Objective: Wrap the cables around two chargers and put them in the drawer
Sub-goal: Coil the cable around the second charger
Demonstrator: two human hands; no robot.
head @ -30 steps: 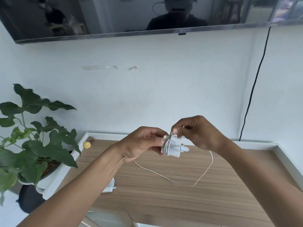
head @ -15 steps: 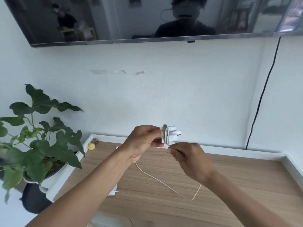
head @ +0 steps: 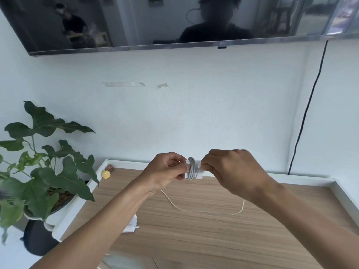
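Observation:
A white charger is held up above the wooden tabletop, with several turns of its cable wound round its middle. My left hand grips its left end. My right hand pinches the cable at the charger's right side. The loose cable hangs down in a loop onto the table between my arms. A second white charger, with its cable wound round it, lies on the table by my left forearm, partly hidden by it. No drawer is clearly in view.
A potted plant stands left of the table. A small yellow object sits at the back left corner. A white raised rim borders the table. A black cord runs down the wall; a TV hangs above.
My right hand has come up from below the charger to its right side, carrying the cable round it. The hanging loop is shorter. The view has shifted.

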